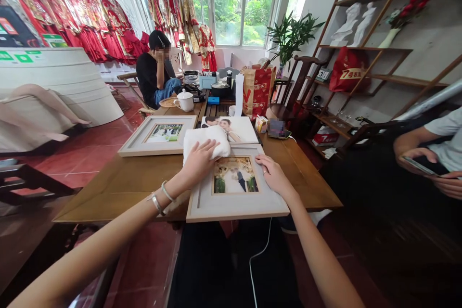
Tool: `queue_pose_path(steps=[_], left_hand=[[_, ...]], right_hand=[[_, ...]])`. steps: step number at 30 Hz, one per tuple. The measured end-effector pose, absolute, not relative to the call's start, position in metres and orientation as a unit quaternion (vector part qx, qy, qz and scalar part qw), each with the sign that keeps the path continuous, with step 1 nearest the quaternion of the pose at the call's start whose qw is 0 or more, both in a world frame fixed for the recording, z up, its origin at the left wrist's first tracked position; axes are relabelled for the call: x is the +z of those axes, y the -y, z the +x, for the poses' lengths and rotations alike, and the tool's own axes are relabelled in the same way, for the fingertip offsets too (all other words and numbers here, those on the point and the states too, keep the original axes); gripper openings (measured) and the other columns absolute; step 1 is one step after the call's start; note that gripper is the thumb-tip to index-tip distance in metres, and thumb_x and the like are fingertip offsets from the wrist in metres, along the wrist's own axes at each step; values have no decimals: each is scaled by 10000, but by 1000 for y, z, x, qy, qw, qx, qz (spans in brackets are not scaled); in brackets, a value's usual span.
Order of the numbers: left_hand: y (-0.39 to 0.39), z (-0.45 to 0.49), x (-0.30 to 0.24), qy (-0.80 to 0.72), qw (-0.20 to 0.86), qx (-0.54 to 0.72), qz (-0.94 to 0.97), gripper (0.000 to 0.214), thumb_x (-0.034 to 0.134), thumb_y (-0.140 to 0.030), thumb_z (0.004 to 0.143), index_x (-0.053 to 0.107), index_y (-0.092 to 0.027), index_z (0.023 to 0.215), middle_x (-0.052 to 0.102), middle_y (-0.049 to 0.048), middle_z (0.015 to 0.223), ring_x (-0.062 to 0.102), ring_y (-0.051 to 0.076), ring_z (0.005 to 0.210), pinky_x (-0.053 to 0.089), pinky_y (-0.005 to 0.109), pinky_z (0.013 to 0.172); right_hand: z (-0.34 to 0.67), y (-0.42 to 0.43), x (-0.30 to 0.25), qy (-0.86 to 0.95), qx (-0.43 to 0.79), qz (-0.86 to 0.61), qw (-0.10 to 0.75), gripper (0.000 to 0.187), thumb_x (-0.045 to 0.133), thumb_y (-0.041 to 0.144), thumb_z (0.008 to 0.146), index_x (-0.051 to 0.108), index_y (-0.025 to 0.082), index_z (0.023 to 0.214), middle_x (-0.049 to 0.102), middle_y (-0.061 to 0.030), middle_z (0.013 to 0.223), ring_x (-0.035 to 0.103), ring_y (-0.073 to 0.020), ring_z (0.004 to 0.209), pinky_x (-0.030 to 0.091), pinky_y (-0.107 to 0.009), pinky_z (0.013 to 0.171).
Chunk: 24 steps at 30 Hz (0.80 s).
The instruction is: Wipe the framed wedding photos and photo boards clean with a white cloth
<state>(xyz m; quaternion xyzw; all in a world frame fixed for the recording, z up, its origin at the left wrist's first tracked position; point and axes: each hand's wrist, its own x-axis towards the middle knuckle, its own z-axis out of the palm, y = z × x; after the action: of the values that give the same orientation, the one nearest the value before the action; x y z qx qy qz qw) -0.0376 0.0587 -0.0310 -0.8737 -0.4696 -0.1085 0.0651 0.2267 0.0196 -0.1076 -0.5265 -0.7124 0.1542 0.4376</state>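
A grey picture frame [234,204] with a wedding photo lies at the near edge of the wooden table [126,187], overhanging it a little. My left hand [199,160] presses flat on a folded white cloth [205,140] at the frame's top left corner, fingers stretched out. My right hand [274,175] rests flat on the frame's right border, fingers spread, a ring on one finger. Silver bracelets sit on my left wrist.
A second framed photo [159,134] and an unframed print [231,127] lie farther back. Beyond stand a white teapot [185,100], a red paper bag [258,89] and a phone [277,129]. One person sits at the far end; another at right holds a phone [418,164].
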Motion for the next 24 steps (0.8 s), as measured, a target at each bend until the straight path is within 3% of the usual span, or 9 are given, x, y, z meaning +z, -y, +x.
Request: queue_pose_path(steps=[9,16,24], left_hand=[[-64,-24,-26,418,26,-29,-908,401,430,-309,946,471,-143,1309,455,119,1408,336,285,1345,275,514,1072],[35,-18,-14,344,-69,22,-936,407,461,-235,917,468,-175,1319,473,95,1399,367,270,1332,312,517,1066],[94,-13,0,300,-48,34,-952,494,463,-256,909,376,-163,1385,429,123,1429,372,307,1320,373,538,1017]], right_hand=[[227,-20,-107,715,137,-540,423,400,386,18,760,689,161,977,647,-120,1168,539,-221,1195,364,-454,1080],[226,-20,-108,721,121,-537,421,409,389,12,747,685,171,981,658,-106,1152,546,-213,1187,381,-438,1070],[227,-21,-108,720,127,-533,425,396,404,18,737,692,179,955,664,-103,1139,558,-215,1170,375,-443,1072]])
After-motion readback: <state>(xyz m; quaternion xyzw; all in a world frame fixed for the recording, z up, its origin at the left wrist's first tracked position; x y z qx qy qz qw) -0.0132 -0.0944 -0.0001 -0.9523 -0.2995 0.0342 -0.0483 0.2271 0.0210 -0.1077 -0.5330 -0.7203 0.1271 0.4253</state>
